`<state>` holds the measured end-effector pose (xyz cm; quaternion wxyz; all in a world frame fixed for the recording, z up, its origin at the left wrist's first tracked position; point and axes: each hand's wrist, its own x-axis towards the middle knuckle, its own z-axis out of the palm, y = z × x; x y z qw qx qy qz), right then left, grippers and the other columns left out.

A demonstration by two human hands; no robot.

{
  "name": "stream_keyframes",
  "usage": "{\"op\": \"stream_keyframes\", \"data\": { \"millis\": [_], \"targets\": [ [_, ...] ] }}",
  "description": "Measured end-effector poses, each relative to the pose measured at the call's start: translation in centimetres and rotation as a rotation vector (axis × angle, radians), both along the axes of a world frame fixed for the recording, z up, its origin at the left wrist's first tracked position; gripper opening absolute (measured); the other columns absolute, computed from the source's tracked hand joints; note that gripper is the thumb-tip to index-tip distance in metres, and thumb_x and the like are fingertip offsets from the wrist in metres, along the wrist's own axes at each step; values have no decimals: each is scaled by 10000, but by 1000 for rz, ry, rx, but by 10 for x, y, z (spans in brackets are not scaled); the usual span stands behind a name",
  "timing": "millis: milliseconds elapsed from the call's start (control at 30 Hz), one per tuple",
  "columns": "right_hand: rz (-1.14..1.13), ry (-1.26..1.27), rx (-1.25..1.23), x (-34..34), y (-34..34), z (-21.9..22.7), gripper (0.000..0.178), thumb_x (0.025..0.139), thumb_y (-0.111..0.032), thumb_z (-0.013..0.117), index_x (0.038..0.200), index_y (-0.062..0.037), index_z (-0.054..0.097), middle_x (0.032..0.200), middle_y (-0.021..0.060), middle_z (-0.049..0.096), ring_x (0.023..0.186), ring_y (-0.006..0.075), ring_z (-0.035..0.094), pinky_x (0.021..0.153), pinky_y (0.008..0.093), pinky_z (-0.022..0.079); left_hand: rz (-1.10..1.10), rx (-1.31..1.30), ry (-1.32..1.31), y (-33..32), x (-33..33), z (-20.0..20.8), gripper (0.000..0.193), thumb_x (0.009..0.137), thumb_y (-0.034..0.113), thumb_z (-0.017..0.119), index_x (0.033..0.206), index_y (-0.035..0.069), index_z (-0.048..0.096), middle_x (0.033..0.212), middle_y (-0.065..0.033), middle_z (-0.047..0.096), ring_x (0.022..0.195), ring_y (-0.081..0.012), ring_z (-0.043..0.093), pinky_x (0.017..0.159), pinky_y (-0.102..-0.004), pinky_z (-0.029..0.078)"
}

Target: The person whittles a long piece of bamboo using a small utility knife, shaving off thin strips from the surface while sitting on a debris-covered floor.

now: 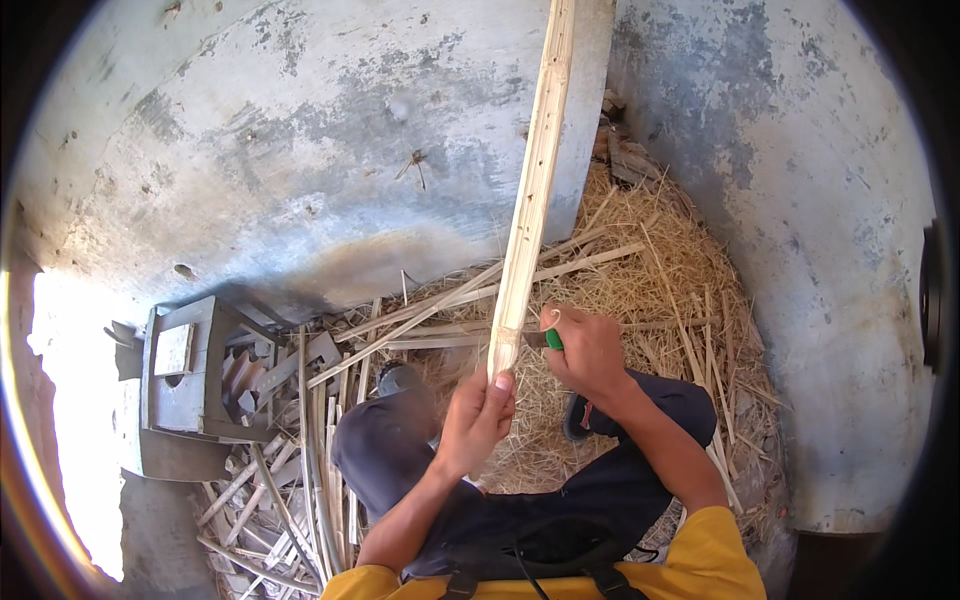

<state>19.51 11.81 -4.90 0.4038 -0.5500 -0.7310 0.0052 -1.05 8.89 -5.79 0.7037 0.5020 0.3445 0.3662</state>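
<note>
The left hand (477, 422) grasps the near end of a long wooden strip (531, 205), which extends away over the straw (690, 285) and before the stained wall (330, 130), while the right hand (585, 352) is closed around a green-handled knife (551, 340), whose blade is at the strip's right edge.

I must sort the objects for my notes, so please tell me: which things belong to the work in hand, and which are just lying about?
Work in hand:
long, pale, wooden-looking strip, in the left fingers
dark-bladed, green-handled knife, in the right fingers

Just lying about:
thin, pale, loose strips
yellowish, straw-like strands
grey, box-shaped object
</note>
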Motion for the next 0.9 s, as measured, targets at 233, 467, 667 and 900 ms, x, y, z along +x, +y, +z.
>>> {"op": "stream_keyframes", "data": {
  "millis": [233, 467, 667, 900],
  "targets": [
    [58, -49, -27, -5, 1, 1, 87, 790, -44, 631, 847, -85, 578, 688, 105, 592, 560, 339, 605, 501, 441, 441, 10, -79, -49, -1, 1, 6, 304, 1154, 323, 439, 1034, 53, 513, 710, 36, 397, 533, -43, 358, 466, -222, 323],
    [89, -75, -52, -15, 1, -12, 271, 792, -102, 684, 1058, -63, 716, 748, 106, 658, 623, 318, 675, 532, 424, 508, 30, -112, -75, -1, -1, 14, 306, 1161, 322, 408, 1052, 55, 509, 705, 19, 397, 507, -59, 362, 440, -228, 327],
    [50, -112, -113, -22, 2, -12, 373, 769, -109, 698, 1139, -58, 692, 762, 118, 675, 643, 331, 683, 539, 438, 508, 82, -153, -51, 0, 6, 12, 315, 1162, 318, 394, 1003, 67, 498, 691, 33, 388, 522, -53, 334, 454, -233, 287],
    [-14, -98, -113, -27, 10, -10, 319, 740, -90, 712, 1045, -61, 620, 730, 139, 648, 647, 374, 668, 550, 470, 487, 113, -99, -51, 2, 11, 13, 353, 1162, 336, 395, 938, 77, 479, 634, 56, 335, 495, -45, 291, 453, -243, 244]
  ]
}}
